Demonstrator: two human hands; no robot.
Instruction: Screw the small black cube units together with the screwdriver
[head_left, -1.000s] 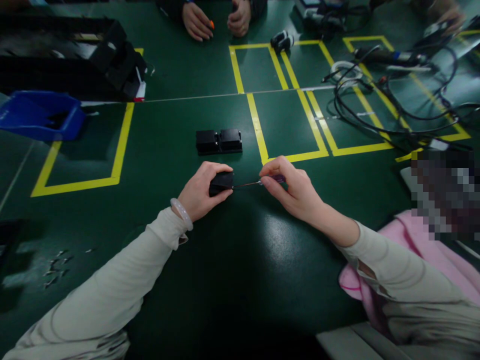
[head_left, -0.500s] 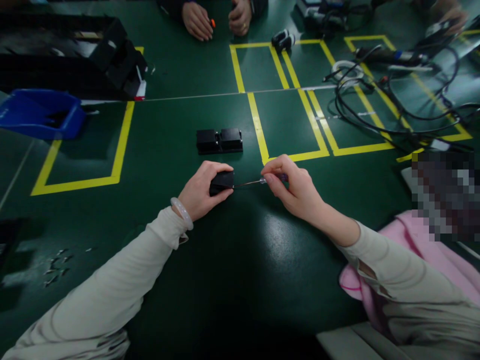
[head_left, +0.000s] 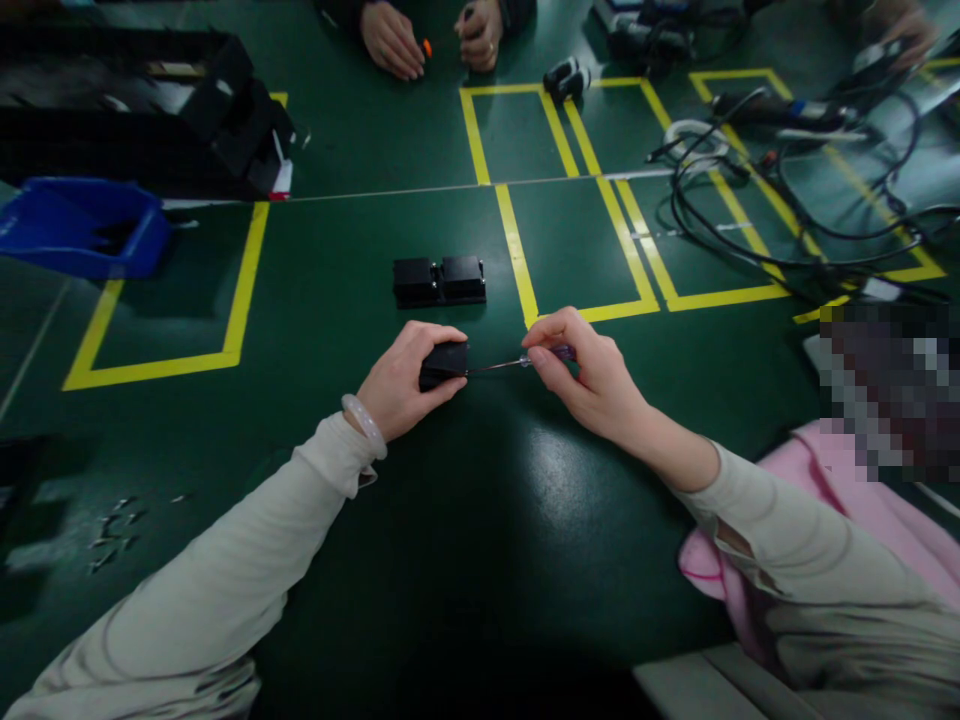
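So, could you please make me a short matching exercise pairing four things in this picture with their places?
Things:
1. screwdriver
2. blue bin
3. black block
4. small metal pieces

Places:
A. scattered at the picture's lower left
B. in the grasp of the left hand
C. between the fingers of the right hand
D. upper left, at the picture's edge

Right pairs: 1-C, 2-D, 3-B, 4-A.
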